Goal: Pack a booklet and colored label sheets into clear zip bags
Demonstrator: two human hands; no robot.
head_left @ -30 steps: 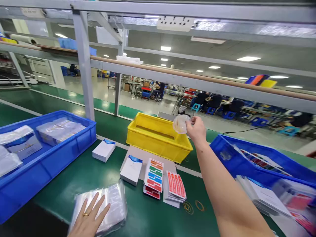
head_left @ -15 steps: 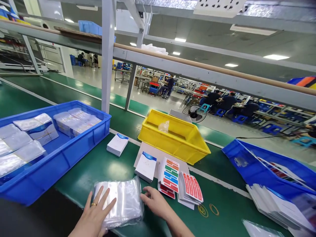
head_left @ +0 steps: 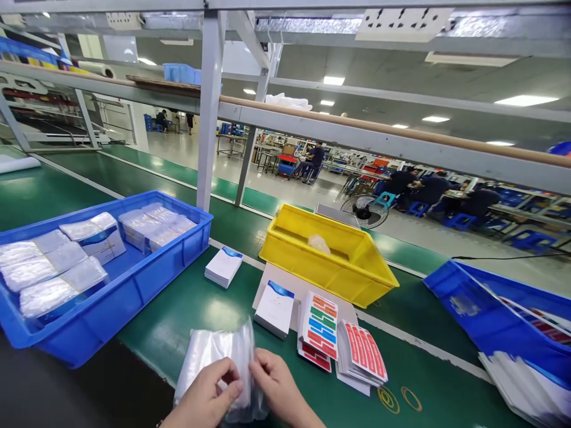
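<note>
**On near edge of worktop [head_left: 156, 324]: both hands at clear bags [head_left: 200, 353]**

Pile of clear bags lies at the near edge, mid-view, R edge raised & blurred. L hand [head_left: 209, 395] is over the front of it, thumb & index bent twd each other w/ a narrow gap; can't tell if film is btwn them. R hand [head_left: 281, 383] is at the pile's R edge, fingers close tog. by the raised film; can't tell if they grip it.

Beyond the pile: white card stack [head_left: 223, 267], then 2nd card stack [head_left: 274, 309], partly on a beige board [head_left: 263, 282]. Just R of that, multicolour sticker sheets [head_left: 319, 324], then red sticker sheets [head_left: 363, 351], w/ rubber bands [head_left: 388, 400] near their lower R corner. Yellow bin [head_left: 321, 276] is behind, tilted in view, w/ a small translucent item [head_left: 318, 243] inside.

Far L: blue bin [head_left: 149, 291] w/ banded packs [head_left: 66, 276] & wrapped stacks [head_left: 154, 226]. Far R: 2nd blue bin [head_left: 459, 297], white sheets [head_left: 524, 386] fanned just in front. Bkgd: fan [head_left: 364, 211] & seated ppl [head_left: 430, 187] at other tables.
</note>
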